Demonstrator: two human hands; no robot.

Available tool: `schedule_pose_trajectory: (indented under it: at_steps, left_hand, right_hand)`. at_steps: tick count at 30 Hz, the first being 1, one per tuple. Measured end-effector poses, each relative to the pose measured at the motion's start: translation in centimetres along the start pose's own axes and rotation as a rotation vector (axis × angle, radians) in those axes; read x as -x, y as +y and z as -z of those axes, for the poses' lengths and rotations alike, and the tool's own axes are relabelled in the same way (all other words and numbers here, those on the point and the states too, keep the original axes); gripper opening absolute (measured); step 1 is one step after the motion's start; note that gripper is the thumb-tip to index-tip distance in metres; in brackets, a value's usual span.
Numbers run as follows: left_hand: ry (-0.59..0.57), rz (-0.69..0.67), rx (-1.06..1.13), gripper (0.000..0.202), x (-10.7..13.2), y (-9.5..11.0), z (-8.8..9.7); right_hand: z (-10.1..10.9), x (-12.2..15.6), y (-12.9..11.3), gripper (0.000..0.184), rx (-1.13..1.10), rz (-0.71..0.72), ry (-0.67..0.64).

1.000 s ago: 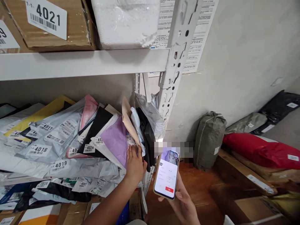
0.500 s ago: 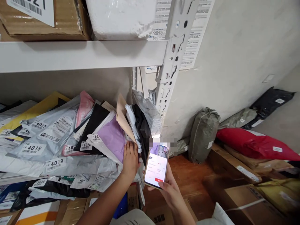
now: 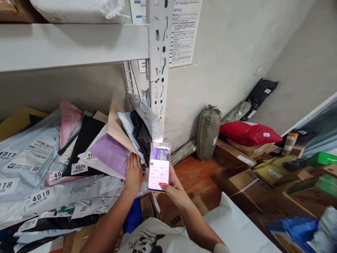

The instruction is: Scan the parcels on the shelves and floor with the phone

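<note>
My left hand (image 3: 133, 173) lies with its fingers stretched out over the right part of a purple mailer bag (image 3: 112, 154), on the shelf. What is under its palm is hidden. My right hand (image 3: 175, 188) holds a smartphone (image 3: 158, 172) upright, just right of the left hand. The lit screen has a picture at the top and a red button near the bottom, where my thumb rests. Around the purple bag stand a beige envelope (image 3: 118, 123), a black bag (image 3: 85, 142) labelled 4024, and white and dark bags. A grey bag (image 3: 147, 114) leans against the rack post.
A white metal rack post (image 3: 160, 70) and a shelf beam (image 3: 73, 45) stand before me. Labelled parcels fill the shelf at left, including a grey bag (image 3: 52, 189) marked 4019. Right, a tied olive sack (image 3: 209, 133), a red bag (image 3: 250, 133) and cardboard boxes (image 3: 250, 184) lie along the wall.
My view has turned to the right, so the shelf sits farther left and more boxes show. My right thumb has moved onto the red button. The left hand stays on the purple bag.
</note>
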State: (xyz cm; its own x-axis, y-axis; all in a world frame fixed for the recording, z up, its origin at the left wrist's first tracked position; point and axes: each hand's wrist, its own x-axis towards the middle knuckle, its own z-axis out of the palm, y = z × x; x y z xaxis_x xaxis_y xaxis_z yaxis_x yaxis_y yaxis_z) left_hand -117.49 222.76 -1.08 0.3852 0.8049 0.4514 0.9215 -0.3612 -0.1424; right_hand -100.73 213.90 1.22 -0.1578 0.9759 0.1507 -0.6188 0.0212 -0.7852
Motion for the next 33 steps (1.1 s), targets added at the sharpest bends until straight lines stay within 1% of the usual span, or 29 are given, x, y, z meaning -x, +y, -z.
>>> schedule_pose_trajectory:
  at_steps: [3,5,6,7,8,9,10,11,12,13,14,16,17,18,20,22,24,25,26,28,29,30,31,33]
  left_hand:
    - [0.019,0.002,0.036,0.067,0.0,0.0,0.2]
    - [0.032,-0.033,0.108,0.066,0.4,-0.3,0.9]
    - [0.048,-0.047,0.148,0.063,0.7,-0.6,1.3]
    - [0.077,-0.032,0.178,0.057,1.1,-1.0,1.9]
    - [0.133,0.033,0.19,0.051,1.4,-1.4,2.4]
    - [0.221,0.149,0.187,0.046,1.7,-1.9,2.9]
    - [0.325,0.292,0.181,0.046,2.0,-2.4,3.3]
    - [0.42,0.425,0.188,0.051,2.1,-2.9,3.6]
    - [0.484,0.508,0.217,0.057,2.0,-3.2,3.7]
    - [0.503,0.523,0.268,0.061,1.8,-3.5,3.8]
    - [0.477,0.474,0.328,0.059,1.4,-3.6,3.7]
    - [0.362,0.301,0.409,0.05,0.4,-3.4,3.4]
    - [0.32,0.23,0.418,0.051,-0.2,-3.2,3.3]
    - [0.293,0.186,0.417,0.053,-0.7,-2.9,3.1]
    - [0.269,0.157,0.415,0.056,-1.4,-2.5,2.9]
    - [0.265,0.145,0.424,0.054,-1.4,-2.4,2.9]
    - [0.311,0.163,0.426,0.048,-0.8,-2.7,3.0]
    - [0.37,0.196,0.416,0.046,-0.5,-3.1,3.2]
    - [0.449,0.247,0.395,0.048,-0.1,-3.5,3.6]
    - [0.626,0.356,0.322,0.058,0.1,-4.8,4.7]
    - [0.702,0.383,0.276,0.061,0.0,-5.6,5.6]
    - [0.754,0.379,0.234,0.061,-0.3,-6.4,6.6]
    - [0.77,0.353,0.2,0.058,-0.9,-7.2,7.6]
    - [0.727,0.282,0.158,0.05,-2.5,-8.7,9.8]
  right_hand:
    - [0.1,0.2,0.1,0.096,-0.01,0.001,-0.001]
    - [0.5,0.6,0.2,0.099,-0.015,-0.006,0.002]
    - [0.7,0.8,0.3,0.1,-0.017,-0.013,0.005]
    - [1.1,1.0,0.3,0.101,-0.016,-0.02,0.013]
    - [1.4,1.2,0.4,0.101,-0.015,-0.027,0.026]
    - [1.6,1.3,0.4,0.1,-0.012,-0.031,0.046]
    - [1.9,1.4,0.4,0.1,-0.011,-0.033,0.066]
    - [2.0,1.5,0.4,0.101,-0.012,-0.035,0.082]
    - [2.1,1.5,0.4,0.101,-0.014,-0.04,0.092]
    - [2.0,1.5,0.3,0.102,-0.017,-0.049,0.093]
    - [1.9,1.4,0.2,0.103,-0.021,-0.06,0.086]
    - [1.6,1.2,0.2,0.106,-0.024,-0.077,0.071]
    - [1.5,1.1,0.2,0.107,-0.023,-0.08,0.069]
    - [1.3,1.0,0.2,0.108,-0.019,-0.078,0.073]
    - [1.0,0.8,0.3,0.106,-0.01,-0.068,0.084]
    - [0.6,0.7,0.2,0.103,0.002,-0.066,0.087]
    - [0.1,0.7,0.0,0.102,0.004,-0.069,0.078]
    - [-0.1,0.7,-0.2,0.102,0.001,-0.071,0.071]
    - [-0.2,0.8,-0.3,0.103,-0.002,-0.072,0.066]
    - [-0.3,0.8,-0.5,0.104,-0.003,-0.063,0.067]
    - [-0.2,0.8,-0.6,0.105,0.0,-0.056,0.07]
    - [-0.1,0.9,-0.5,0.105,0.004,-0.049,0.076]
    - [0.1,0.9,-0.4,0.104,0.005,-0.043,0.08]
    - [0.5,1.0,-0.1,0.103,0.007,-0.036,0.087]
